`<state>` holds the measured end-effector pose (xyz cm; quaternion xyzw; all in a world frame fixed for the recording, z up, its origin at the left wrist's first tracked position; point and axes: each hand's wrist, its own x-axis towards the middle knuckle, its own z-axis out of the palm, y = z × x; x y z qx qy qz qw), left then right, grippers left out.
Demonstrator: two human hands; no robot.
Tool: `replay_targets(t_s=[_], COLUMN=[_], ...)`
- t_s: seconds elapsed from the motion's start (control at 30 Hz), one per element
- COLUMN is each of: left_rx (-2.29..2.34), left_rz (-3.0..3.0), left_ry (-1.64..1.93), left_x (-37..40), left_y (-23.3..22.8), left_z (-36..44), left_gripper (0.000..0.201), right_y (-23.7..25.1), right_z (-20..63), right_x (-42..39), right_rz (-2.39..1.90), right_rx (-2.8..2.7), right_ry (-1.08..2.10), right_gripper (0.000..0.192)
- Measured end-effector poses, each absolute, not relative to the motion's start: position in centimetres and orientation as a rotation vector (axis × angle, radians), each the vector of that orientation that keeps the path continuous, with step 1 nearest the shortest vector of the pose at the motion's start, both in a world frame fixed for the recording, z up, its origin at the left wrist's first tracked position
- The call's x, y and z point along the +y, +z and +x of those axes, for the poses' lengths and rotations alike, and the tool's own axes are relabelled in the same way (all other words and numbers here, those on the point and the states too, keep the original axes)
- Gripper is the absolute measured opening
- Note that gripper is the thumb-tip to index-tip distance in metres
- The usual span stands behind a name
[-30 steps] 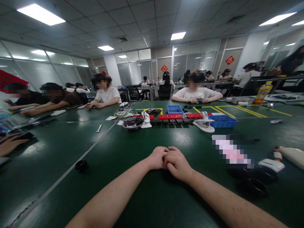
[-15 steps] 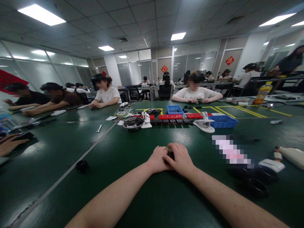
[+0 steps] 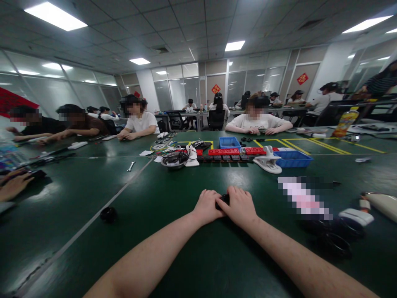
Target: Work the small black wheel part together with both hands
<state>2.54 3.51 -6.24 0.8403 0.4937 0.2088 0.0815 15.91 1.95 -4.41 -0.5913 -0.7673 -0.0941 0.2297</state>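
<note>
Both forearms stretch forward over green desk. Left hand and right hand meet at desk middle, fingers curled around small black object, mostly hidden, possibly round part. Black cap-like piece lies well apart to left. Farther: metal bowl, red blocks, blue tray. Seated people at far edge.
</note>
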Motion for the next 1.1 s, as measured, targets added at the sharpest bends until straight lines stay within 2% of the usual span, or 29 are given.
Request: replay_targets(t_s=[0.27, 0.43, 0.53, 0.8, 0.93, 1.1], left_rx=[1.383, 1.281, 1.21, 1.076, 1.095, 1.258], left_rz=[2.538, 2.578, 2.574, 2.648, 2.656, 2.607], left_ry=[0.593, 0.559, 0.531, 0.472, 0.468, 0.577], left_x=[4.2, 4.9, 5.1, 5.2, 5.2, 4.1], left_y=[-6.5, -6.7, -6.6, -6.6, -6.7, -6.7], left_z=[1.9, 1.1, 0.8, 0.6, 0.7, 1.6], left_gripper=[0.031, 0.029, 0.029, 0.012, 0.019, 0.044], right_y=[-3.8, -3.4, -3.5, -4.3, -4.4, -4.8], right_z=[16.1, 16.1, 16.0, 16.0, 16.1, 16.1], right_x=[1.8, 1.3, 1.1, 0.9, 1.1, 1.3], right_rz=[-1.563, -1.432, -1.289, -0.934, -0.91, -0.907], right_rx=[-2.185, -2.274, -2.311, -2.231, -2.218, -2.195], right_ry=[-0.187, -0.074, -0.001, 0.223, 0.233, 0.223], right_gripper=[0.028, 0.016, 0.021, 0.023, 0.022, 0.024])
